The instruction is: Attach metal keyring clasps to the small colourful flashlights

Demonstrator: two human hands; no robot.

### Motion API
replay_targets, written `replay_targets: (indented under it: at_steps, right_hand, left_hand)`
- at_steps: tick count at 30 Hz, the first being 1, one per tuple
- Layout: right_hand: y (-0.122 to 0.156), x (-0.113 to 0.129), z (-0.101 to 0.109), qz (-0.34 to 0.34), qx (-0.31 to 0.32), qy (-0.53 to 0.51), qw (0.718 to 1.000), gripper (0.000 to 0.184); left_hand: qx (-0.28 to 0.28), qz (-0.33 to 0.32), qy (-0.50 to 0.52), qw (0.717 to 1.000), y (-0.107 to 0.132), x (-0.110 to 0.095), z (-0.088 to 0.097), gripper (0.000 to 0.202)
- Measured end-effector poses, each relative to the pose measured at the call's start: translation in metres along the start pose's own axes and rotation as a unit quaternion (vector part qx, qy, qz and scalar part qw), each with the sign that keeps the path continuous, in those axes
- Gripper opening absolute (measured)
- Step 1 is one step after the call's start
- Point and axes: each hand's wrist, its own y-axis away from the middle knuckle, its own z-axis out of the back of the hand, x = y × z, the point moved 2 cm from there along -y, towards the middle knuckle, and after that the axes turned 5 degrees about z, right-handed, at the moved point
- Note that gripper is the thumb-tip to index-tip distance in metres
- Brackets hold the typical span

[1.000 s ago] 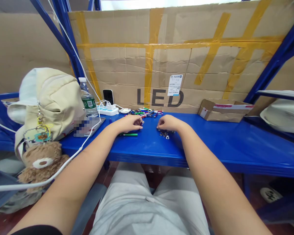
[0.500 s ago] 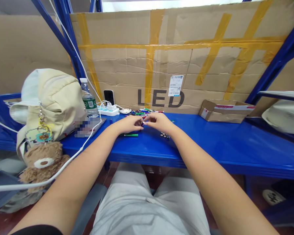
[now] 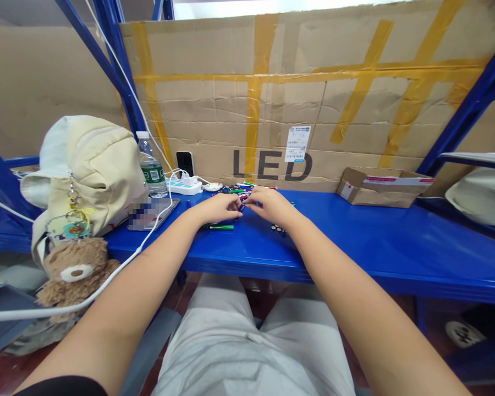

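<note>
My left hand [image 3: 220, 209] and my right hand [image 3: 268, 205] meet above the blue tabletop, fingertips almost touching. Between them is a small dark purple-blue piece [image 3: 242, 207], pinched by my left fingers. My right thumb and forefinger close at its upper end; fingers partly hide it, so its kind is unclear. A shiny green, pen-like tube [image 3: 223, 227] lies beside my left wrist. Several small round, pale-topped pieces [image 3: 277, 228] sit by my right wrist. Behind my hands is a pile of coloured slim tubes [image 3: 247, 186], partly covered by them.
On the left stand a cream backpack [image 3: 103, 165] with a teddy bear [image 3: 76, 272], a water bottle [image 3: 152, 170] and a white power strip [image 3: 185, 187]. A white cable [image 3: 138, 250] crosses over my left forearm. A small open cardboard box [image 3: 383, 190] stands at the back right.
Both hands stay together, with small finger shifts around the dark piece, which now shows slightly more. The whole view has shifted a little.
</note>
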Motion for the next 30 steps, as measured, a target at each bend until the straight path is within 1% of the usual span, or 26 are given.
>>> replay_targets:
  at_steps: [5, 9, 11, 13, 15, 17, 18, 19, 20, 22, 23, 24, 26, 30]
  right_hand:
    - [-0.001, 0.007, 0.003, -0.016, 0.037, 0.063, 0.997, 0.021]
    - [-0.001, 0.011, 0.0, -0.022, 0.06, 0.069, 0.996, 0.02]
    - [-0.001, 0.011, -0.001, -0.031, 0.06, 0.055, 0.996, 0.021]
    - [-0.001, 0.01, -0.001, -0.051, 0.048, 0.024, 0.997, 0.026]
    - [0.0, 0.006, 0.004, -0.085, 0.012, -0.019, 0.996, 0.031]
    - [0.002, -0.002, 0.012, -0.137, -0.037, -0.048, 0.989, 0.03]
    - [0.005, -0.006, 0.017, -0.168, -0.049, -0.056, 0.983, 0.028]
    - [0.008, -0.012, 0.021, -0.199, -0.041, -0.058, 0.977, 0.025]
    - [0.011, -0.017, 0.025, -0.229, -0.006, -0.062, 0.971, 0.022]
    - [0.02, -0.026, 0.028, -0.26, 0.13, -0.08, 0.954, 0.018]
    - [0.024, -0.03, 0.029, -0.277, 0.175, -0.085, 0.941, 0.017]
    - [0.028, -0.033, 0.03, -0.289, 0.203, -0.093, 0.931, 0.017]
    - [0.032, -0.037, 0.031, -0.305, 0.224, -0.098, 0.921, 0.018]
    - [0.031, -0.037, 0.025, -0.314, 0.249, -0.076, 0.913, 0.017]
  left_hand:
    - [-0.012, 0.001, 0.022, 1.0, -0.003, 0.005, -0.002, 0.024]
    - [-0.01, 0.005, 0.036, 0.999, -0.004, 0.009, -0.004, 0.024]
    - [-0.01, 0.003, 0.04, 0.999, -0.004, 0.009, -0.003, 0.025]
    - [-0.013, 0.002, 0.036, 0.999, -0.003, 0.007, -0.002, 0.026]
    - [-0.016, 0.009, 0.026, 0.999, -0.002, 0.005, -0.001, 0.027]
    - [-0.017, 0.02, 0.019, 0.999, -0.002, 0.003, 0.0, 0.027]
    - [-0.017, 0.025, 0.018, 0.999, -0.001, 0.002, 0.0, 0.028]
    - [-0.016, 0.029, 0.018, 0.999, -0.001, 0.002, 0.0, 0.028]
    - [-0.015, 0.031, 0.018, 0.999, -0.001, 0.002, 0.0, 0.028]
    - [-0.014, 0.032, 0.02, 0.999, -0.002, 0.003, 0.0, 0.028]
    - [-0.014, 0.031, 0.02, 0.999, -0.002, 0.004, -0.001, 0.028]
    - [-0.014, 0.031, 0.019, 0.999, -0.003, 0.005, -0.001, 0.027]
    - [-0.012, 0.03, 0.016, 0.999, -0.003, 0.007, -0.002, 0.027]
    - [-0.009, 0.024, 0.015, 1.0, -0.004, 0.01, -0.002, 0.026]
